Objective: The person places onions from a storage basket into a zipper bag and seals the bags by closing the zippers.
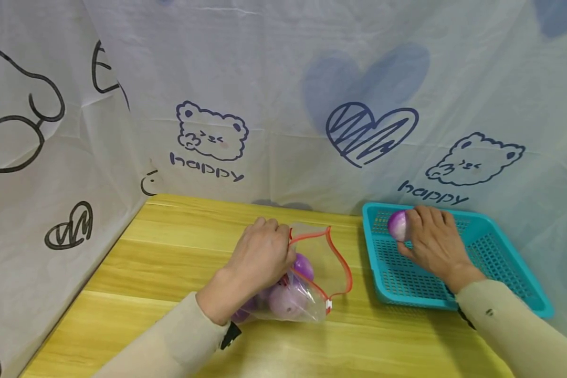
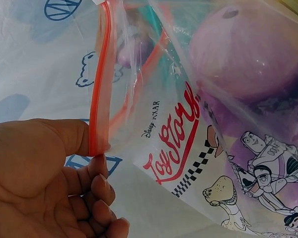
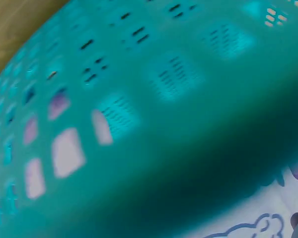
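Observation:
A clear zip bag (image 1: 317,273) with a red seal strip lies on the wooden table (image 1: 170,252), its mouth held open. Several purple onions (image 1: 288,299) lie inside it. My left hand (image 1: 262,257) pinches the bag's red rim (image 2: 98,99) between thumb and fingers. The printed bag (image 2: 188,148) and an onion (image 2: 248,49) fill the left wrist view. My right hand (image 1: 430,241) holds a purple-white onion (image 1: 398,224) at the far left corner of a teal perforated basket (image 1: 496,257). In the right wrist view only the blurred basket wall (image 3: 164,99) shows.
A white cloth backdrop (image 1: 312,79) printed with bears and hearts closes off the back and left side of the table. The basket sits at the table's right edge. Bare wood lies to the left of the bag and along the front.

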`<state>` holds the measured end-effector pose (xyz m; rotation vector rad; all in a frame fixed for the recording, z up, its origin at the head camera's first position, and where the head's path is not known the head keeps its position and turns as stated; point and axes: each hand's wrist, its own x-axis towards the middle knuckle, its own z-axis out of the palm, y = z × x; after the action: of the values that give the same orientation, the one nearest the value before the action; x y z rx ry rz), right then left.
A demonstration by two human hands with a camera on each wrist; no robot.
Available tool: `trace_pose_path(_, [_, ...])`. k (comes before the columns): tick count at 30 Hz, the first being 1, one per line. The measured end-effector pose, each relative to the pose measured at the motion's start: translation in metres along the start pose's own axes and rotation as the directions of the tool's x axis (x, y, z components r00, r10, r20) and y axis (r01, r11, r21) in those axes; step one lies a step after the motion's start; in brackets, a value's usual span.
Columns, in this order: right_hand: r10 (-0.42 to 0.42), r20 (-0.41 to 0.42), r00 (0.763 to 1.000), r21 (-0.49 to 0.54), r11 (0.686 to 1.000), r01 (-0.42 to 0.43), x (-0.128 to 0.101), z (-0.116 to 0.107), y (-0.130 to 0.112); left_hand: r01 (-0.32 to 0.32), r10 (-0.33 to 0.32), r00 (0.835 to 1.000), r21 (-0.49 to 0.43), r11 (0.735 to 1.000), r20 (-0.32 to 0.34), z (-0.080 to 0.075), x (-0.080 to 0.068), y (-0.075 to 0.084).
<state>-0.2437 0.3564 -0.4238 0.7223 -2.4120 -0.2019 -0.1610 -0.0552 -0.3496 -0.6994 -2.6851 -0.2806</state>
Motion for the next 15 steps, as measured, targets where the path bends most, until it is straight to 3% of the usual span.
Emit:
trace_pose_path(10, [-0.03,-0.041,0.999,0.019,0.999,0.031,0.017,-0.012,-0.019,0.001,-0.001,1.0,0.0,1.0,0.009,-0.001,0.0,0.0])
trace_pose_path(15, [-0.054,-0.102,0.993,0.036,0.998,0.058,0.024,-0.016,-0.031,-0.008,0.008,1.0,0.001,1.0,-0.002,-0.002,0.0,0.0])
